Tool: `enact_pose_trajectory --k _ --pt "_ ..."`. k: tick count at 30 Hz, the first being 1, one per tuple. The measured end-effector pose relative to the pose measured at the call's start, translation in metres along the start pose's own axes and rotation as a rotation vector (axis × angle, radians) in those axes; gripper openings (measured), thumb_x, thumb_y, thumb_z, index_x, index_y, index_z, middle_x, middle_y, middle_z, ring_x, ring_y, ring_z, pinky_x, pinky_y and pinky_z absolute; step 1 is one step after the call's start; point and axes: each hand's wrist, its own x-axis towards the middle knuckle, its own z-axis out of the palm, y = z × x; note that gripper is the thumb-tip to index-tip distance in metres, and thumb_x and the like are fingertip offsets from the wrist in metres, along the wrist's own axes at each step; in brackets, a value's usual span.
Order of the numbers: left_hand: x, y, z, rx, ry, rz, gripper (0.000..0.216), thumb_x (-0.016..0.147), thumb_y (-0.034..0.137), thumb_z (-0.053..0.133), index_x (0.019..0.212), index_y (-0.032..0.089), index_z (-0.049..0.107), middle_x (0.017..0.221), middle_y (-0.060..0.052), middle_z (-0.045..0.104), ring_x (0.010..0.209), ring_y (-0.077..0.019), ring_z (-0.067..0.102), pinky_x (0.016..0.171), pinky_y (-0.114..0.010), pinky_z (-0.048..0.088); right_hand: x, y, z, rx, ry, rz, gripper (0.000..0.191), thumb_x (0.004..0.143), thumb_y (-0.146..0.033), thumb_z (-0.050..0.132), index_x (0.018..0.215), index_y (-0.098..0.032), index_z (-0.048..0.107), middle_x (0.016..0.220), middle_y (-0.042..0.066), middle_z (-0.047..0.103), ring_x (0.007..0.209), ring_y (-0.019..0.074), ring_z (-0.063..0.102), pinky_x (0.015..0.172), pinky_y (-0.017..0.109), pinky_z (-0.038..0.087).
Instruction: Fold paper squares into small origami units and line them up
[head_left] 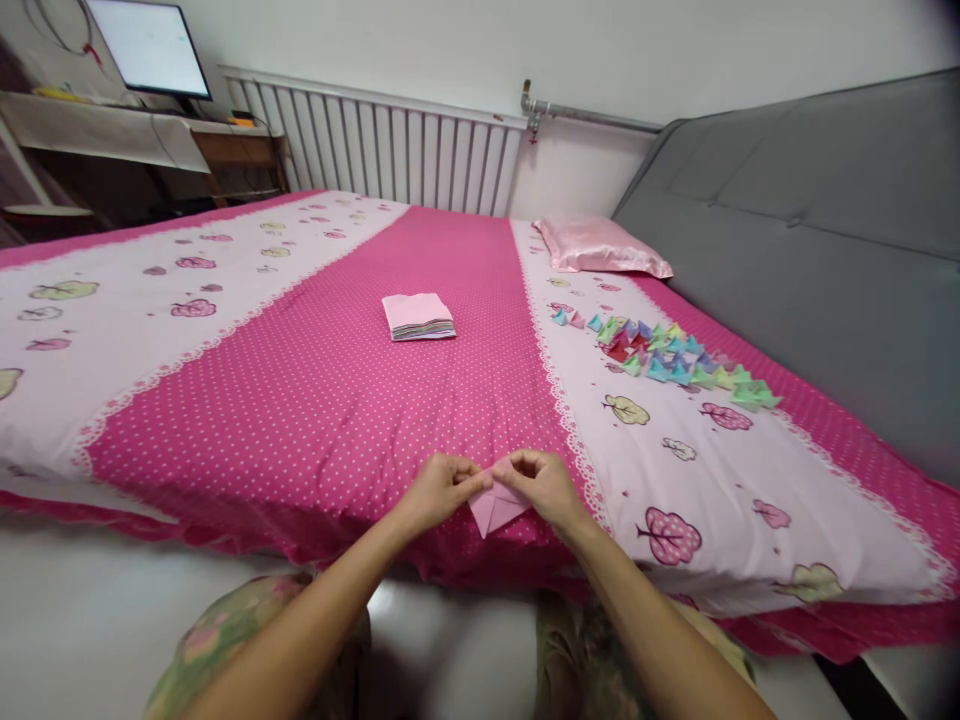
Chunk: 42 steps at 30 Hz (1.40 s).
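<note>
A small pink sheet of paper [495, 508], partly folded with a point hanging down, is held over the near edge of the bed. My left hand [439, 490] pinches its left side and my right hand [544, 485] pinches its right side, fingertips almost meeting at the top. A stack of square coloured papers [418, 316] with a pink sheet on top lies farther out on the dotted pink bedspread [315, 400]. To the right, several folded paper pieces [667, 355] in green, blue and red lie in a loose row.
A pink satin pillow [600, 247] lies at the bed's head by the grey padded headboard [810, 250]. A white radiator [375, 150] runs along the far wall. A desk with a monitor [150, 48] stands at the far left. My knees [240, 625] are below the bed's edge.
</note>
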Motion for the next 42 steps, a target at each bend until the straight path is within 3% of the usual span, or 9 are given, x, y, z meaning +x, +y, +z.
enact_pose_trajectory --k 6,11,27,33,42 --pt "0.0018 0.0030 0.0011 -0.257 0.026 -0.092 0.025 0.065 0.037 0.065 0.065 0.012 0.061 0.055 0.000 0.057 0.049 -0.0087 0.048 0.047 -0.020 0.034 0.0024 0.0007 -0.0038 0.070 0.096 0.048 0.024 0.066 -0.040 0.066 0.067 -0.016 0.067 0.061 0.001 0.063 0.054 0.0123 0.053 0.052 0.023 0.040" --pt "0.0050 0.0027 0.0002 -0.357 0.108 -0.123 0.031 0.064 0.042 0.064 0.067 0.011 0.063 0.056 -0.001 0.060 0.049 -0.0090 0.052 0.051 -0.021 0.042 0.0045 0.0024 -0.0067 0.093 0.159 0.044 0.026 0.066 -0.041 0.065 0.071 -0.017 0.068 0.067 0.001 0.066 0.060 0.0137 0.056 0.059 0.026 0.043" --pt "0.0053 0.0021 0.0000 -0.363 0.173 -0.110 0.030 0.069 0.041 0.059 0.065 0.012 0.059 0.056 -0.001 0.058 0.051 -0.0092 0.053 0.051 -0.021 0.044 0.0053 0.0040 -0.0030 0.148 0.150 0.055 0.028 0.066 -0.041 0.066 0.079 -0.016 0.069 0.066 0.002 0.067 0.060 0.0153 0.058 0.058 0.027 0.046" --pt "0.0046 0.0033 0.0003 -0.373 0.218 -0.137 0.028 0.068 0.039 0.061 0.066 0.011 0.059 0.055 0.000 0.058 0.049 -0.0086 0.053 0.049 -0.020 0.043 0.0046 0.0034 -0.0028 0.195 0.134 0.084 0.028 0.066 -0.040 0.066 0.079 -0.015 0.067 0.061 0.002 0.065 0.053 0.0126 0.056 0.052 0.024 0.044" --pt "0.0048 0.0021 -0.0007 -0.426 0.184 -0.158 0.028 0.068 0.040 0.062 0.072 0.012 0.058 0.055 0.000 0.060 0.046 -0.0083 0.054 0.047 -0.020 0.042 0.0055 0.0082 -0.0043 0.240 0.205 0.100 0.024 0.066 -0.037 0.067 0.074 -0.015 0.065 0.061 -0.001 0.062 0.050 0.0088 0.053 0.049 0.021 0.042"
